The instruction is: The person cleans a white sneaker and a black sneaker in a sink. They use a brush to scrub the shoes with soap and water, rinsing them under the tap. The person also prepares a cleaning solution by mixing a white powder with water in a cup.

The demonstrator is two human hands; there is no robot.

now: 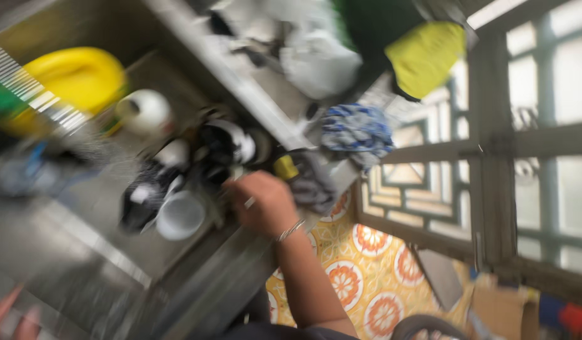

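The right hand (262,201) is curled at the sink (83,208) rim among blurred dishes; whether it grips anything I cannot tell. Just beside it stands a white cup (179,215), round, mouth up. The left hand (11,318) shows only loose fingertips at the frame's corner.

A steel sink (83,252) carries the dishes: a white cup (179,215), a white mug (144,111), dark crockery (223,143) and a yellow plastic tub (77,79). On its rim lies a blue-white cloth (357,130). All is blurred.

Single head camera, tilted and blurred, looks down closely, seemingly over a sink (83,252).
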